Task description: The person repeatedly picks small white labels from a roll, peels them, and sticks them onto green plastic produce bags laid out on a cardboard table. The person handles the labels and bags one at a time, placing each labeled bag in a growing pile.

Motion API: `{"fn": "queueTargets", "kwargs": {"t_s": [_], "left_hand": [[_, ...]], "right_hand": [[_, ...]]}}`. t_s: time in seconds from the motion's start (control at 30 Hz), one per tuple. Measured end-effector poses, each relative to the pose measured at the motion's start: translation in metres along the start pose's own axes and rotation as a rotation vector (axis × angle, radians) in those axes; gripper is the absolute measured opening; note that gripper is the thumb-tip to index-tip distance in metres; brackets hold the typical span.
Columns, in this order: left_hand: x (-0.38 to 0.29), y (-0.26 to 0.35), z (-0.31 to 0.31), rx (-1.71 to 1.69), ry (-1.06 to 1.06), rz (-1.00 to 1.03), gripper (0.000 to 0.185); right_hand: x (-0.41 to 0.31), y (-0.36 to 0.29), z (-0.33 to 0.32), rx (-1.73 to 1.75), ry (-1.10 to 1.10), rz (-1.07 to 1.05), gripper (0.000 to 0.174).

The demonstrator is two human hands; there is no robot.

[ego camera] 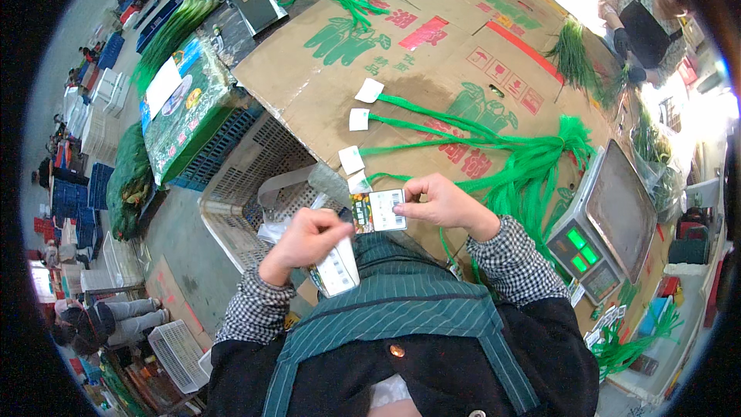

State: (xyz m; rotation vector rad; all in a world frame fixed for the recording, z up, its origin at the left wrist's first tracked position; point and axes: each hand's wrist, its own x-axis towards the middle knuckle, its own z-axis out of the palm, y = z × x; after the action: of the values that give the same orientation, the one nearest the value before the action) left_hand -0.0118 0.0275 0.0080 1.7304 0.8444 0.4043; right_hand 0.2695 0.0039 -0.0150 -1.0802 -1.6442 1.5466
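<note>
My left hand [307,240] is closed on a stack of printed labels [337,269], which hangs below its fingers in front of the apron. My right hand [448,205] pinches one label card [379,210] with a barcode and a vegetable picture by its right end. Just beyond that card, several green mesh net strips [440,142] lie on the flattened cardboard [324,104], white tags at their near-left ends. Their other ends are gathered in a bunch [570,136] towards the right.
A digital scale [622,214] with lit green digits stands at the right. White plastic crate [223,202] sits at the left table edge. Green leafy bundles [573,58] lie farther off. A person [645,29] in dark gloves handles greens at the upper right. More tagged nets [631,347] are lower right.
</note>
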Motion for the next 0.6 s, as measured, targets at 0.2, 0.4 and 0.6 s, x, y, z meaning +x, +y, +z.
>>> {"fn": "queueTargets", "kwargs": {"t_s": [0.2,0.4,0.6], "left_hand": [[0.007,0.016,0.023,-0.124,0.066,-0.193,0.029],[0.014,0.011,0.035,-0.201,0.113,-0.129,0.025],[0.019,-0.004,0.043,-0.395,0.133,-0.127,0.013]], "right_hand": [[0.001,-0.019,0.007,-0.103,-0.013,-0.031,0.020],[0.002,-0.015,0.012,-0.082,-0.029,-0.062,0.019],[0.004,-0.014,0.012,-0.144,-0.036,-0.054,0.019]]}}
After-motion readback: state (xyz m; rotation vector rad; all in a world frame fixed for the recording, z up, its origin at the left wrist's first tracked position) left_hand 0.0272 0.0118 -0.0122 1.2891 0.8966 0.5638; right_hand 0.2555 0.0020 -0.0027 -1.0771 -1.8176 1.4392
